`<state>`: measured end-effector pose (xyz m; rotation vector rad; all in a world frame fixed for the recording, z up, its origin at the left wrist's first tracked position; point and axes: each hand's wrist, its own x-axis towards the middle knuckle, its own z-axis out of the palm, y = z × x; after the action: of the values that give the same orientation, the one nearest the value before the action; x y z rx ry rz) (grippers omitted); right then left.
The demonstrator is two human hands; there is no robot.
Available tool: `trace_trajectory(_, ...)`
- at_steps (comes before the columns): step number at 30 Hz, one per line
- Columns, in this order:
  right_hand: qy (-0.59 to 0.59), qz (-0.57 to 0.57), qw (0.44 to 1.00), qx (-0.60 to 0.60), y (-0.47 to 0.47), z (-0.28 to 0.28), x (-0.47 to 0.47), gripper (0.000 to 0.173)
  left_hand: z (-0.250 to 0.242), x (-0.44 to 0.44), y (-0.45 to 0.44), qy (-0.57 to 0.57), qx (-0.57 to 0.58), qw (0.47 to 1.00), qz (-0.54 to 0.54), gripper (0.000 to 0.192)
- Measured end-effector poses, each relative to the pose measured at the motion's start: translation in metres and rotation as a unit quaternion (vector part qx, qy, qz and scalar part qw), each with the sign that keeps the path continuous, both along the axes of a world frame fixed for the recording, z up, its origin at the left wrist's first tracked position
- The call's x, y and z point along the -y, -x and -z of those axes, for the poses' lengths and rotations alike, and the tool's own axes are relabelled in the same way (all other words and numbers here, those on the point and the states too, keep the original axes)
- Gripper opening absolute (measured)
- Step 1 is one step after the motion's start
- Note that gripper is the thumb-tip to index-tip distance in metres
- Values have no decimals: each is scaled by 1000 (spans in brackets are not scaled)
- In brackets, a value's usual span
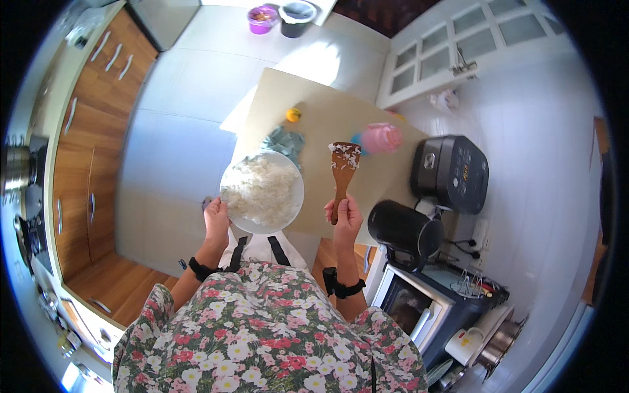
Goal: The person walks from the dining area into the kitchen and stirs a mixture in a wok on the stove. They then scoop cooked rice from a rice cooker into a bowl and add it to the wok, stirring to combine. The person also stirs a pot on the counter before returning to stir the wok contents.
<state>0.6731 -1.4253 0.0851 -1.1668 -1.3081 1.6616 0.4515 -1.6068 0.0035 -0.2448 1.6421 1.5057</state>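
Note:
My left hand [217, 216] grips the left rim of a round white plate [298, 196], which is heaped with cooked white rice [258, 189]. Held in my right hand [347, 216] is a wooden spatula [342, 177], its broad end up and away from me. Grains of rice cling to the spatula's blade. Plate and spatula are apart, both in front of my body. Beyond the plate, and partly hidden by it, a crumpled grey-green cloth [285, 143] lies on the beige table [319, 105].
A small orange-yellow fruit [293, 115] and a pink bottle [381, 138] are on the table. To the right stand a black rice cooker [449, 174], a black air-fryer-like appliance [405, 228] and an oven [408, 299]. Two bins [297, 18] stand on the far floor; wooden cabinets [93, 142] line the left.

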Motion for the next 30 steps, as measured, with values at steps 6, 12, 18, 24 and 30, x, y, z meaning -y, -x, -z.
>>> trace_trajectory(6, -9, -93, 996, 1, 33, -26, 7, 29, -27, 49, 20, -15, -29, 998, -55, 28)
trace_trajectory(12, -41, -161, 986, -17, 65, -43, 22, 29, -41, 73, 25, -7, -81, 988, -132, 29)
trace_trajectory(18, -32, -264, 963, -38, 97, -58, 23, 26, -56, 102, 11, 3, -147, 956, -255, 28)
trace_trajectory(24, 22, -321, 944, -77, 156, -81, 14, 20, -69, 136, 8, -32, -183, 921, -343, 23)
trace_trajectory(30, 31, -239, 968, -61, 137, -112, -1, 21, -103, 184, -30, -40, -260, 891, -370, 19)
